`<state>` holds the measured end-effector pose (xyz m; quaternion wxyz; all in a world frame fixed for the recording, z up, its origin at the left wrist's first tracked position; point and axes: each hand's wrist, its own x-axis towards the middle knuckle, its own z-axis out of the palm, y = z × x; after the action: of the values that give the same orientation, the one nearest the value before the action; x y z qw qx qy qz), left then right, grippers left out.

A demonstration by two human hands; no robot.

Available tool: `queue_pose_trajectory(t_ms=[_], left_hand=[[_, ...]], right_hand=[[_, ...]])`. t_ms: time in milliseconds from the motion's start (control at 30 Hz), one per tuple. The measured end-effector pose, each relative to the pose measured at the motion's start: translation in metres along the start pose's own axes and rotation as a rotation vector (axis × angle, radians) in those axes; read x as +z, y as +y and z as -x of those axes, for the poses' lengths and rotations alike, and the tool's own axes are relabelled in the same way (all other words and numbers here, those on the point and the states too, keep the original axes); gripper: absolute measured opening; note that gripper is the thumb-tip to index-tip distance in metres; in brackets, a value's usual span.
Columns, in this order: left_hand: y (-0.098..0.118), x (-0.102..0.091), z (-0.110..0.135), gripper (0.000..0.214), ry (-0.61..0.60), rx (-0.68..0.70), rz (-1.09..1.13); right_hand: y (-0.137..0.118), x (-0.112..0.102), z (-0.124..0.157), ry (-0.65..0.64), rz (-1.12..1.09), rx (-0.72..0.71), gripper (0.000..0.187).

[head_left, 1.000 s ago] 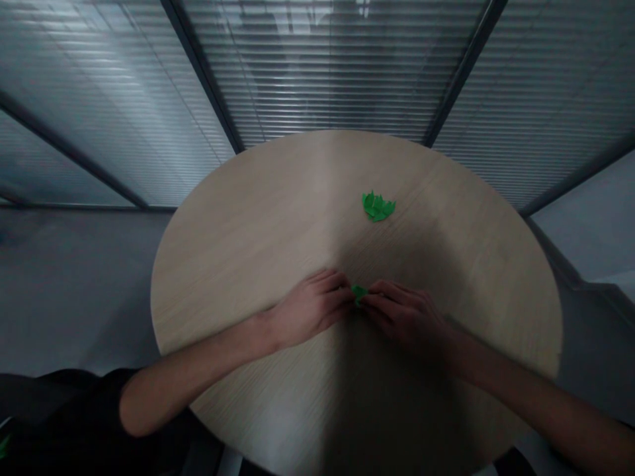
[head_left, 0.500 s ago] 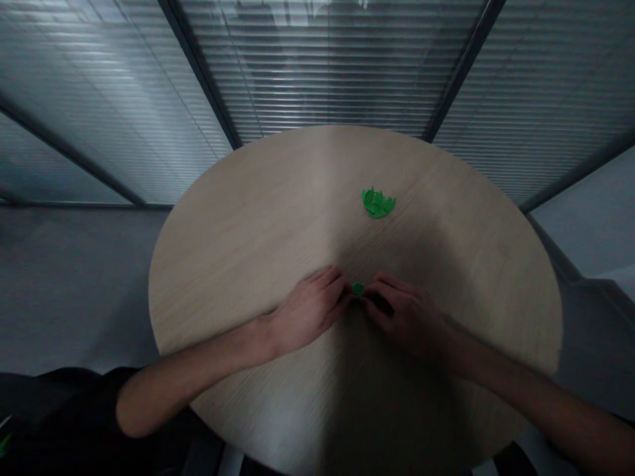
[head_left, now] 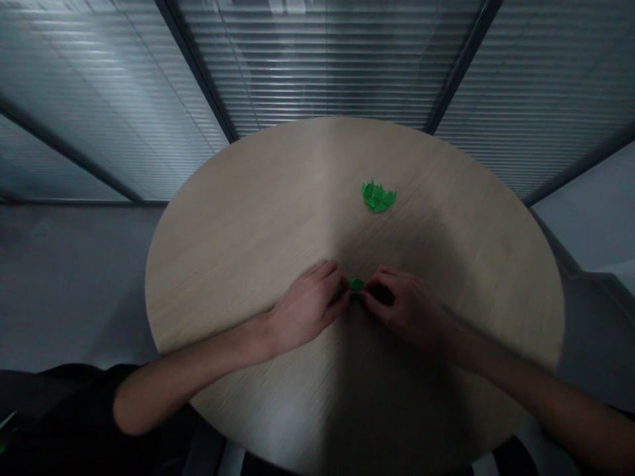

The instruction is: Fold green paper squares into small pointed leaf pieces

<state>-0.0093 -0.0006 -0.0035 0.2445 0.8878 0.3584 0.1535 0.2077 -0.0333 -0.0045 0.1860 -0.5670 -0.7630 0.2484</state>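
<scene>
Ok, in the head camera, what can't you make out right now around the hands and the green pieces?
Head view:
- Small green piece: its edges, and whether it is gripped, are hidden by the left hand and right hand.
- Green pile: pieces overlap, too small to count.
- Right forearm: cut off by the lower right edge.
- Green speck on dark clothing: too small and dim to identify.

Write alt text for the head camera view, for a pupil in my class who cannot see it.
A person's left hand and right hand meet at a small green piece on a round pale wood table. A pile of similar green pieces lies farther across the table, with slatted blinds beyond.
</scene>
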Motion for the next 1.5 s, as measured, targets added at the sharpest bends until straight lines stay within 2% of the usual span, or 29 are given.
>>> queue_pose_trajectory(t_ms=[667,1500], left_hand=[[0.0065,0.0016,-0.0015,0.019,0.008,-0.073,-0.089],[0.0058,0.0004,-0.0018,0.013,0.015,-0.060,-0.041]], right_hand=[[-0.0041,-0.0008,-0.0056,0.013,0.066,0.016,0.010],[-0.0035,-0.0030,-0.0101,0.006,0.082,0.046,0.014]])
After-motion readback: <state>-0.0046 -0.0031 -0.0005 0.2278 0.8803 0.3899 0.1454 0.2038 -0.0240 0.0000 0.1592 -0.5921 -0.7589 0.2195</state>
